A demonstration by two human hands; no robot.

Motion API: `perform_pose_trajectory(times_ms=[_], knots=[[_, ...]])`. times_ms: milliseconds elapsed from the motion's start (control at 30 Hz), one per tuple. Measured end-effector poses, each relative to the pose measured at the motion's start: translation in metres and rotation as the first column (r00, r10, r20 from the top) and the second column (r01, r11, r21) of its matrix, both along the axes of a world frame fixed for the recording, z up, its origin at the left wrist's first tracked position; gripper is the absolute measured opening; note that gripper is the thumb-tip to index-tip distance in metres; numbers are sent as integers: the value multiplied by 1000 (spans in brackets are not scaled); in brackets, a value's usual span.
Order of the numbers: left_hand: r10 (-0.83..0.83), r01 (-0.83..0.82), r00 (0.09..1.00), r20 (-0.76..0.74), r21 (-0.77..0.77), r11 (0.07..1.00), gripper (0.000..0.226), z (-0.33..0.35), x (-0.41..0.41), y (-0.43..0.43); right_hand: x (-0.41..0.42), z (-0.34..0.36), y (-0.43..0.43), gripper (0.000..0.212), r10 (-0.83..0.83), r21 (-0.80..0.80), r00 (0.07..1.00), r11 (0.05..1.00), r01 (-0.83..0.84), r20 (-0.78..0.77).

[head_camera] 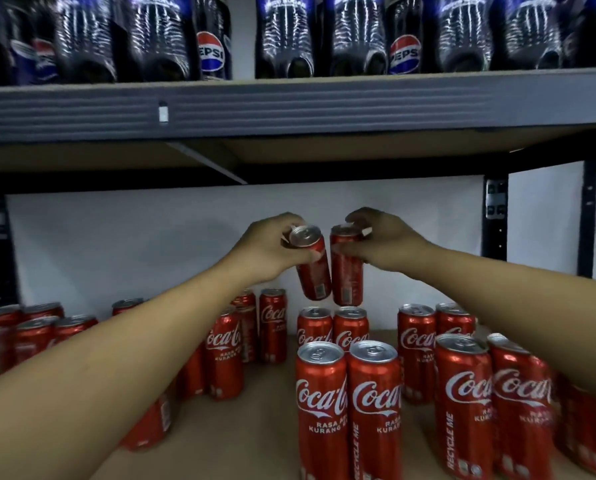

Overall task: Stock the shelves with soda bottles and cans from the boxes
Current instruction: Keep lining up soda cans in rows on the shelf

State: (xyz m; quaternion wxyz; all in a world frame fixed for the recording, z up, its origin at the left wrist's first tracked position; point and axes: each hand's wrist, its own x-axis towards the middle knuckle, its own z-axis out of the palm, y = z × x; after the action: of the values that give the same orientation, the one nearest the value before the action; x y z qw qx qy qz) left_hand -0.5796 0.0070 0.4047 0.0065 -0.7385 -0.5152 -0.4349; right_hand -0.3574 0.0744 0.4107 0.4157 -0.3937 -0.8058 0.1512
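Cans [313, 268] [347, 268] gripped near tops, left hand [272, 247], right hand [383, 240], arms outstretched.

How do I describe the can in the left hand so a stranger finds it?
Below the grey shelf of dark bottles, the left hand and right hand meet above standing red cans. Each holds one can; the left hand's can tilts and shows its silver top, while the right hand's can hangs nearly upright.
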Motion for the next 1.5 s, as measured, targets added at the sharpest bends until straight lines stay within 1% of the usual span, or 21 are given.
perform_pose_trajectory(times_ms=[100,200,267,333,400,467,533,600,633,700,800,867,933,1033,1133,1233,1333,1400,1433,1500], knots=[[32,-38,998,62,92,995,37,5,-12,-29,-12,10,-21,62,105,74,989,992,-97,-106],[81,-97,990,113,148,984,40,13,-26,-62,-26,21,-40,62,188,125,970,978,-170,-153],[136,-161,978,159,154,975,45,18,-41,-83,-36,28,-51,63,236,114,960,969,-220,-149],[183,-207,966,181,117,971,46,22,-57,-102,-46,33,-64,63,291,76,950,956,-283,-116],[219,-233,955,201,50,971,44,23,-68,-120,-57,35,-79,61,350,20,935,937,-350,-50],[280,-281,943,178,-19,959,44,22,-73,-139,-70,31,-93,56,403,-52,915,915,-401,37],[365,-360,929,60,-82,929,43,20,-75,-155,-83,25,-104,55,441,-113,886,897,-428,142],[440,-450,893,-99,-149,880,43,17,-76,-167,-94,18,-114,57,469,-155,846,883,-443,254],[457,-480,876,-153,-190,857,45,14,-77,-172,-98,16,-118,58,477,-174,824,879,-445,307],[454,-492,870,-195,-274,826,47,6,-77,-179,-104,13,-128,59,485,-214,782,874,-436,391],[438,-506,861,-257,-349,789,48,-8,-80,-189,-112,6,-139,65,489,-275,728,872,-404,481],[408,-481,876,-257,-394,784,48,-19,-84,-192,-118,-2,-143,72,476,-291,690,879,-378,545],[386,-446,895,-225,-411,795,48,-29,-88,-194,-123,-9,-148,76,448,-269,659,893,-361,605],[356,-408,913,-200,-418,812,48,-41,-92,-196,-129,-19,-157,78,381,-208,640,920,-331,667],[364,-431,899,-245,-345,834,53,-55,-98,-200,-137,-26,-164,76,352,-207,624,933,-295,698],[386,-448,885,-260,-258,856,57,-67,-106,-203,-140,-33,-169,73,356,-241,651,934,-262,671],[364,-396,913,-182,-188,899,59,-80,-114,-205,-137,-41,-176,76,365,-263,705,931,-255,608],[352,-371,926,-135,-160,915,59,-90,-119,-208,-134,-50,-183,84,386,-304,744,918,-253,546],[335,-352,933,-127,-147,924,65,-96,-122,-209,-133,-56,-186,87,397,-328,768,909,-256,502],[280,-292,955,-103,-139,946,85,-110,-129,-210,-133,-74,-192,88,375,-347,844,905,-245,384]])
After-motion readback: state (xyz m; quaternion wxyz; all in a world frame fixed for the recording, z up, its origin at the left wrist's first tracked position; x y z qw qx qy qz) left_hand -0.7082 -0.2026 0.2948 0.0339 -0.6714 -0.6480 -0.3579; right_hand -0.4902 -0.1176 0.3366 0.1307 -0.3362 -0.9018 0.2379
